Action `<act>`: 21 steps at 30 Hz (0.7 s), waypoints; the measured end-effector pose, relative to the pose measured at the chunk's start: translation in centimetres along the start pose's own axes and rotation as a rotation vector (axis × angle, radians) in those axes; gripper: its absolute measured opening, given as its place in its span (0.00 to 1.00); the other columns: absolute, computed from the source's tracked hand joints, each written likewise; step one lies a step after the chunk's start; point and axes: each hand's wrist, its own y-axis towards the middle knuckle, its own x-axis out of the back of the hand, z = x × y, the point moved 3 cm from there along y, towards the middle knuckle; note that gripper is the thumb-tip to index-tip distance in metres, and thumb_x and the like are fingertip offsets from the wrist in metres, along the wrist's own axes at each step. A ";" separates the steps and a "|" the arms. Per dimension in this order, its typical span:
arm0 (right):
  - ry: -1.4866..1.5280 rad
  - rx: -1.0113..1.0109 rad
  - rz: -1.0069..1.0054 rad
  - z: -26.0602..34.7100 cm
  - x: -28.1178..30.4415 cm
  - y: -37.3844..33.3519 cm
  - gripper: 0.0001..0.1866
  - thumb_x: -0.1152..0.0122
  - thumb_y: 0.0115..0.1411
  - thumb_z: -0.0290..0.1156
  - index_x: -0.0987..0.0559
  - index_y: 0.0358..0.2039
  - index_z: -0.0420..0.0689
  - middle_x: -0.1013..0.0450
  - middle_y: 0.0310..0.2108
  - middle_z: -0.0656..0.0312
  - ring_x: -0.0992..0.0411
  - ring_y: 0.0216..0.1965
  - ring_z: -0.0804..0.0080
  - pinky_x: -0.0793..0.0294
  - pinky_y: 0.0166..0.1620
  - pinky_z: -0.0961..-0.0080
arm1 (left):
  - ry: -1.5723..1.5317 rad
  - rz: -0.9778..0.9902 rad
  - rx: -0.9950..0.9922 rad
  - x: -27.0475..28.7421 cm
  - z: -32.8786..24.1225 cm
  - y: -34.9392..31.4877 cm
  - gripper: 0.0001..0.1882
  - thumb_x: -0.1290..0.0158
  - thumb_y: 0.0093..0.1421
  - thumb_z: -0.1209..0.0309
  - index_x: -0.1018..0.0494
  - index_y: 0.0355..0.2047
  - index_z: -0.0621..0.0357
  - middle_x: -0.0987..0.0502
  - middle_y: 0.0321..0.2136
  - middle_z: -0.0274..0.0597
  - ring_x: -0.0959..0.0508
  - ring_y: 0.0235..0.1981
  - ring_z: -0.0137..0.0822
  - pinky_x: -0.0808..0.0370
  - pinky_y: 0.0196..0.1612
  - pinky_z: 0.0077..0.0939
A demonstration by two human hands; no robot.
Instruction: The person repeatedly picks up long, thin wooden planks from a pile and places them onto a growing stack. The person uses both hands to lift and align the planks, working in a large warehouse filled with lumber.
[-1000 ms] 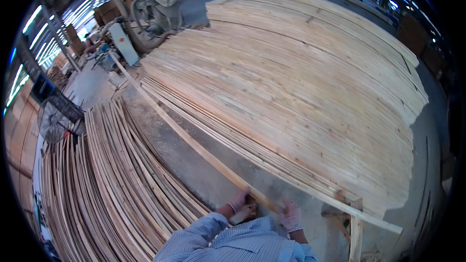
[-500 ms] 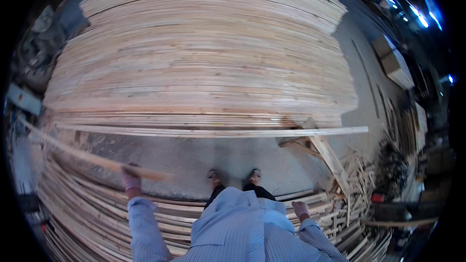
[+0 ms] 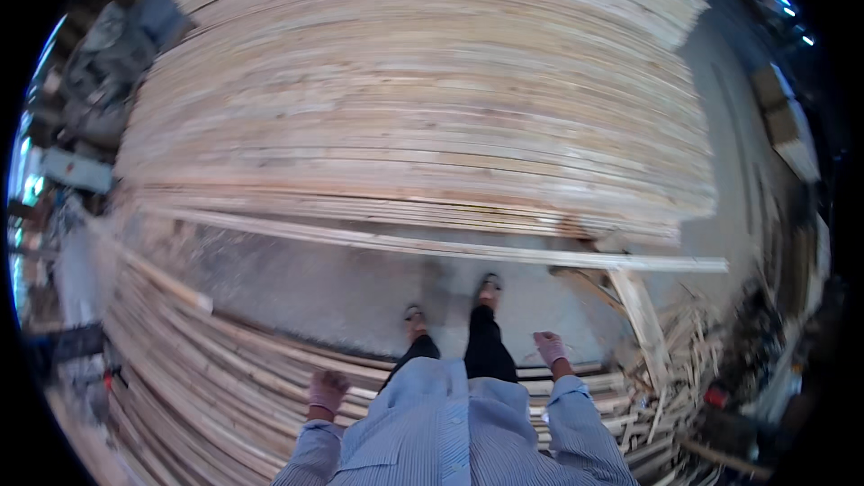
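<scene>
My left hand (image 3: 328, 391), in a pale pinkish glove, hangs over the pile of long wooden strips (image 3: 225, 369). Its fingers are loosely bent, with nothing seen in them. A narrow wooden board (image 3: 166, 281) lies along the far left of that pile, its near end apart from the hand. On the right, my gloved right hand (image 3: 551, 348) hovers at the pile's edge beside the floor. Its fingers are loosely bent and somewhat blurred, with nothing seen in them.
A big stack of pale boards (image 3: 414, 108) fills the area ahead. Along its near side, long strips (image 3: 450, 250) rest on a wooden trestle (image 3: 639, 315). Scrap wood (image 3: 688, 351) is heaped at right. My feet stand on the concrete floor (image 3: 297, 283) between stack and pile.
My left hand has let go of the narrow board and drawn back toward my body. The board now lies at the left. My right hand has moved forward, and the view has turned.
</scene>
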 end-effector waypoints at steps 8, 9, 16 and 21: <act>1.003 -0.381 0.066 3.8 -2.3 20.7 0.15 0.49 0.65 0.50 0.32 0.25 0.56 0.44 0.17 0.69 0.46 0.15 0.73 0.48 0.18 0.73 | -0.004 -0.351 0.117 -6.9 7.3 -11.4 0.23 0.63 0.70 0.53 0.31 0.44 0.62 0.23 0.32 0.47 0.22 0.30 0.45 0.22 0.36 0.40; 1.021 -0.403 0.058 3.5 -2.3 22.9 0.15 0.49 0.64 0.50 0.33 0.26 0.56 0.43 0.18 0.70 0.45 0.16 0.73 0.45 0.20 0.72 | 0.065 -0.378 0.124 -7.2 7.6 -11.8 0.25 0.63 0.70 0.52 0.33 0.48 0.64 0.22 0.35 0.49 0.22 0.34 0.47 0.23 0.40 0.43; 1.333 -0.546 -0.155 1.9 -4.9 32.5 0.12 0.47 0.63 0.44 0.28 0.36 0.50 0.33 0.31 0.66 0.35 0.33 0.69 0.33 0.40 0.63 | 0.123 -0.364 0.191 -7.4 11.2 -12.9 0.21 0.57 0.68 0.57 0.30 0.47 0.64 0.21 0.35 0.47 0.20 0.36 0.44 0.21 0.42 0.40; 1.577 -0.368 -0.015 3.3 -7.3 34.7 0.22 0.40 0.59 0.41 0.29 0.51 0.48 0.28 0.46 0.63 0.30 0.47 0.63 0.30 0.48 0.58 | 0.197 -0.434 0.162 -12.9 11.2 -12.5 0.21 0.55 0.68 0.59 0.32 0.51 0.66 0.21 0.38 0.50 0.20 0.39 0.45 0.22 0.45 0.41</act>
